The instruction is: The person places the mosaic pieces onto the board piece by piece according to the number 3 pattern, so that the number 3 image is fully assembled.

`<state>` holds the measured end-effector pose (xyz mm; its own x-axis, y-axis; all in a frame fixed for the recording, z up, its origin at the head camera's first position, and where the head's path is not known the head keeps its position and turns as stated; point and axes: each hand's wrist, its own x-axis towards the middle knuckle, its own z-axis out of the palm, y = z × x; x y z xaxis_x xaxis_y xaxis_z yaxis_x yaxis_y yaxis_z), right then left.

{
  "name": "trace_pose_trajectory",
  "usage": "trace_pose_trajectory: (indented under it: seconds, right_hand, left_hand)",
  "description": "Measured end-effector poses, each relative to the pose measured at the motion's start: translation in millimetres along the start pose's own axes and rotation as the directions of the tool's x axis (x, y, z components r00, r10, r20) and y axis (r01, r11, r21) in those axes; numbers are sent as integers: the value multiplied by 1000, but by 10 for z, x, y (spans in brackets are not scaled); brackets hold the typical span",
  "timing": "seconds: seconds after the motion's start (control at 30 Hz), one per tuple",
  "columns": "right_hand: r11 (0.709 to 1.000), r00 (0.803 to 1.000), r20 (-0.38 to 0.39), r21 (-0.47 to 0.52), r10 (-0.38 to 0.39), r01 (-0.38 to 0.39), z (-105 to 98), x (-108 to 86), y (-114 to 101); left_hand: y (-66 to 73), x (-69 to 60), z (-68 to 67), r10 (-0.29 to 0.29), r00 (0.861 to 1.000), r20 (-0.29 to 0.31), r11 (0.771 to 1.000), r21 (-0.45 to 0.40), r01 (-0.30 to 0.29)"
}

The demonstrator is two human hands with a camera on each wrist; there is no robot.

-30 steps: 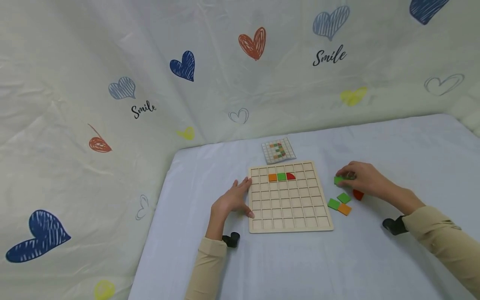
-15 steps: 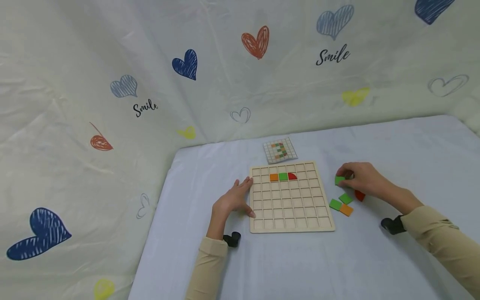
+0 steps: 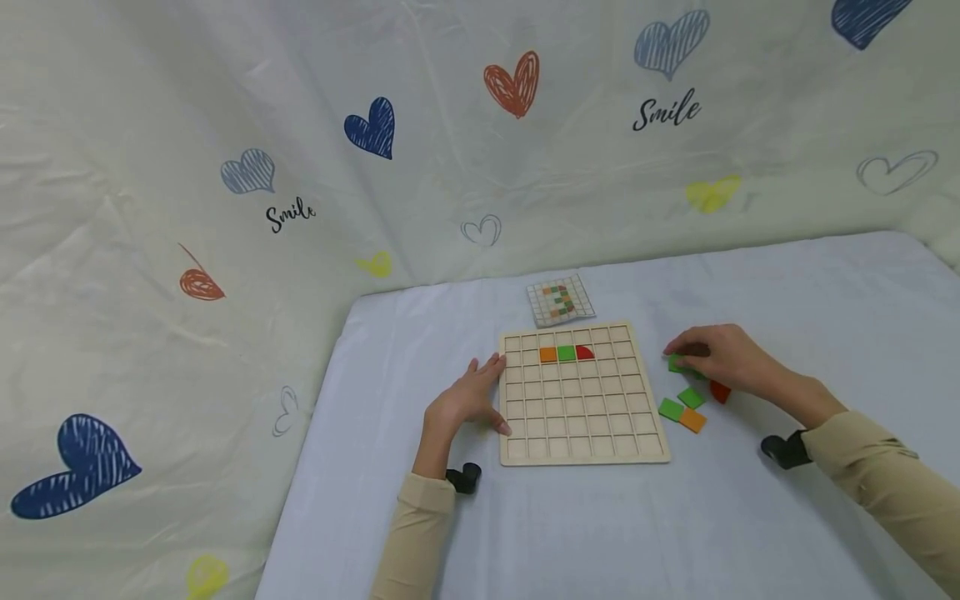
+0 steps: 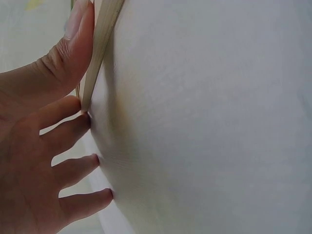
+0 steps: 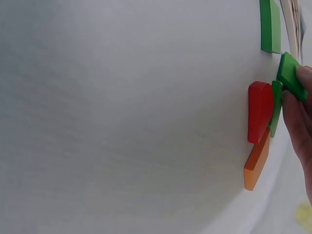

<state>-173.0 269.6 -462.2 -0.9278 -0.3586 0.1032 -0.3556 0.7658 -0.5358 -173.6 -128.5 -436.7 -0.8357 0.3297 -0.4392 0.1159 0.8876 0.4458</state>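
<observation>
A green tile (image 5: 288,73) is pinched by the right hand (image 3: 723,354); at eight o'clock from it is set the grid board (image 3: 581,423), touched by the spread-fingered left hand (image 3: 461,402).

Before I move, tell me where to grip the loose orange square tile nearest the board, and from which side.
I'd pinch the orange square tile by its far and near edges, toward its right end, coming from the right. It lies flat; a green square tile crowds its left edge, a second green square tile its far corner, while the right end looks free.
</observation>
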Motion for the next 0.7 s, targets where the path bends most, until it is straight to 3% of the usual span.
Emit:
trace_pose_trajectory:
  seconds: [0.17, 0.4, 0.7]
  right_hand:
    - [1000, 1000, -8, -5, 14, -14, -6, -1, -2]
    - [994, 995, 23, 28, 101, -102, -28, -12, -2]
    - [984, 987, 48, 77, 154, -158, -29, -7, 12]
  left_hand:
    - [-9, 14, 3, 0, 1000, -3, 1000, 6, 0]
    - [5, -1, -8, -3, 1000, -1, 1000, 2, 3]
    - [3, 8, -7, 5, 1000, -1, 1000, 4, -5]
